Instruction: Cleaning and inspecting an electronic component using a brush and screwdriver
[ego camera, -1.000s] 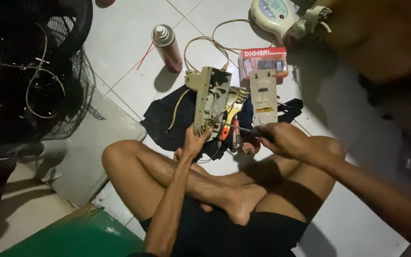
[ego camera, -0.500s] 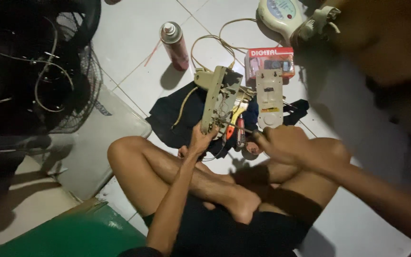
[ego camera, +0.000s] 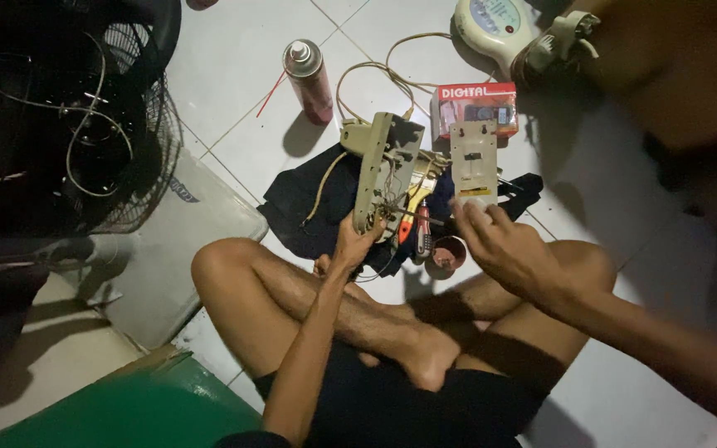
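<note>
Surface: pale tiled floor [ego camera: 234, 75], dimly lit; a black fan grille [ego camera: 118, 141] lies at nine o'clock, a green box [ego camera: 126, 411] at seven. Person seated cross-legged. Left hand [ego camera: 357, 241], at centre, has its fingers closed round the lower end of a beige switch housing [ego camera: 383, 170], held upright over a dark cloth [ego camera: 309, 203]. Right hand [ego camera: 504, 245], at three o'clock, fingers loosely curled; whether they hold anything cannot be told. A small round cup [ego camera: 446, 255] sits between the hands, contents indistinct. Spray can [ego camera: 309, 79] at twelve.
</note>
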